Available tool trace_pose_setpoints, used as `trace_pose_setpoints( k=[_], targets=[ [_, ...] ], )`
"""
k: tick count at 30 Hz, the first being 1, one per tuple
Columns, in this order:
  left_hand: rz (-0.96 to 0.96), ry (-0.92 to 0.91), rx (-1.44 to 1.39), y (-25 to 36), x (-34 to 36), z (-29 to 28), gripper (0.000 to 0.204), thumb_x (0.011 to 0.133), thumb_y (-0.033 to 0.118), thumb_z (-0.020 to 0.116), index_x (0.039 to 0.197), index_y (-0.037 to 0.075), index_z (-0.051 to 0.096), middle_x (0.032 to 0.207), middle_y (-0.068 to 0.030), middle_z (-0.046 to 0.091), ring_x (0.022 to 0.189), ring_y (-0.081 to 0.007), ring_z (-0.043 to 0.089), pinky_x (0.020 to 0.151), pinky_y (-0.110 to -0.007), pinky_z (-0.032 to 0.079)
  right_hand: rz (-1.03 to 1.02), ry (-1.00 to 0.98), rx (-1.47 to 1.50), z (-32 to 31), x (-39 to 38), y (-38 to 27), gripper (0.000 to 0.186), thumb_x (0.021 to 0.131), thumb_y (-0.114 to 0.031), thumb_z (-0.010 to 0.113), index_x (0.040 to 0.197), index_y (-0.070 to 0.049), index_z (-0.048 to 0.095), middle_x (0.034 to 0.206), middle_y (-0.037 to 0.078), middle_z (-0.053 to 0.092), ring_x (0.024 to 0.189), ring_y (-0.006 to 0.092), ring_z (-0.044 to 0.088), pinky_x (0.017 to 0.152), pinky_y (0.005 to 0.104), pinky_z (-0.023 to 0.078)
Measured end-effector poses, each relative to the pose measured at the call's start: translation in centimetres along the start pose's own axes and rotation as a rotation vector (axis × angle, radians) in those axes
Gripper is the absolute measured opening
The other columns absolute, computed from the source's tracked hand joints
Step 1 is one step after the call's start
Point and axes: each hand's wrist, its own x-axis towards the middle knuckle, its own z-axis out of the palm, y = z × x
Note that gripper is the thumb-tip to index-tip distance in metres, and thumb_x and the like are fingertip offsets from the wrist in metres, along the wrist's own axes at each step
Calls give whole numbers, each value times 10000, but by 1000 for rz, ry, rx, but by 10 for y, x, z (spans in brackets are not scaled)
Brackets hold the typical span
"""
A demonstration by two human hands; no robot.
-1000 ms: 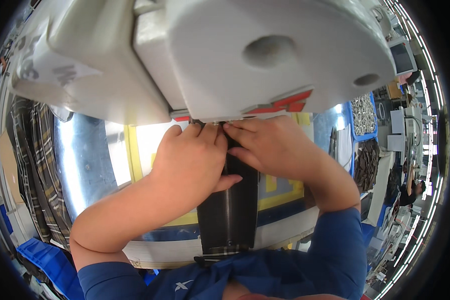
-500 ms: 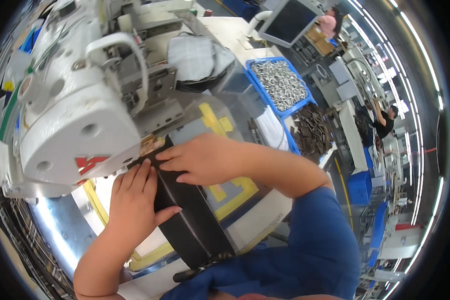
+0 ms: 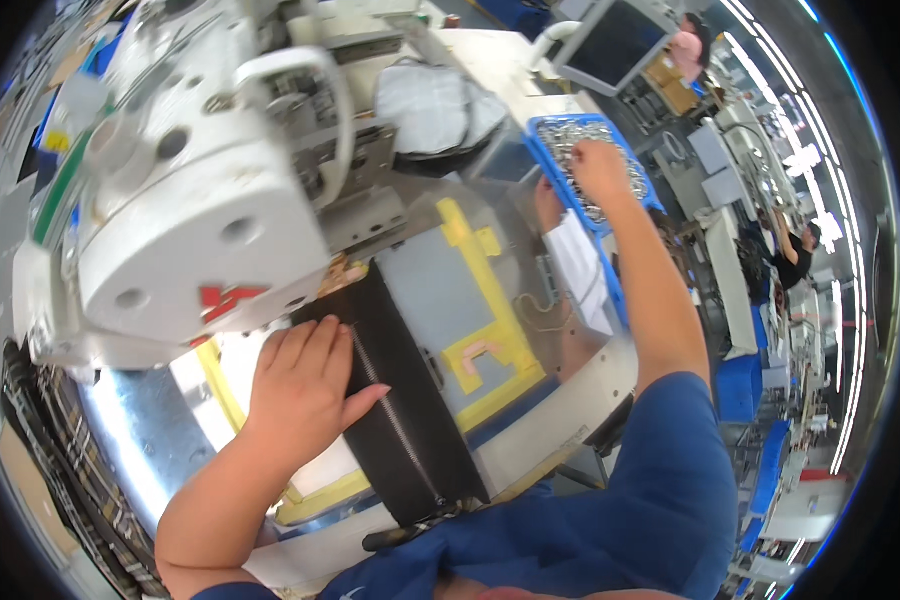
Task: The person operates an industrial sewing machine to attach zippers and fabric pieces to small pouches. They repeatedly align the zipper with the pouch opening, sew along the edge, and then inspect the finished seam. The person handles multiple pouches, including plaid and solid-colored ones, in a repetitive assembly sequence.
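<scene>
My left hand (image 3: 305,385) lies flat on a black fabric strip (image 3: 425,440), its fingers together and the thumb stretched out toward the zipper (image 3: 390,405) that runs lengthwise along the strip. The strip's far end sits by the head of a white sewing machine (image 3: 200,250). Out to the far right, my right hand (image 3: 602,172) is over a blue tray (image 3: 540,150) of small silvery metal pieces (image 3: 580,130). Its fingers are bent and drawn together among the pieces; whatever is between them is too small to make out.
Yellow tape (image 3: 505,400) marks the work plate right of the strip. White cloth or paper (image 3: 580,270) lies beside the tray. Grey folded material (image 3: 435,110) rests behind the machine head. A monitor (image 3: 615,45) stands at the back. Two other people sit farther off to the right.
My right hand has left the black strip and moved far right to the tray of metal pieces. My left hand stays on the strip. The whole view has shifted slightly.
</scene>
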Motion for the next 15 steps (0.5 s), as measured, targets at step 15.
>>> trace_pose_setpoints(
  k=[15],
  targets=[
    [-12, -28, -66, -1, -11, 0, 704, 860, 480, 816, 1346, -7, 664, 1324, -207, 688, 1273, -377, 653, 1094, -491, 515, -812, -496, 738, -60, -118, -275, 119, 960, -74, 689, 1058, -45, 750, 1037, 143, 744, 966, 382, 700, 857, 452, 566]
  ],
)
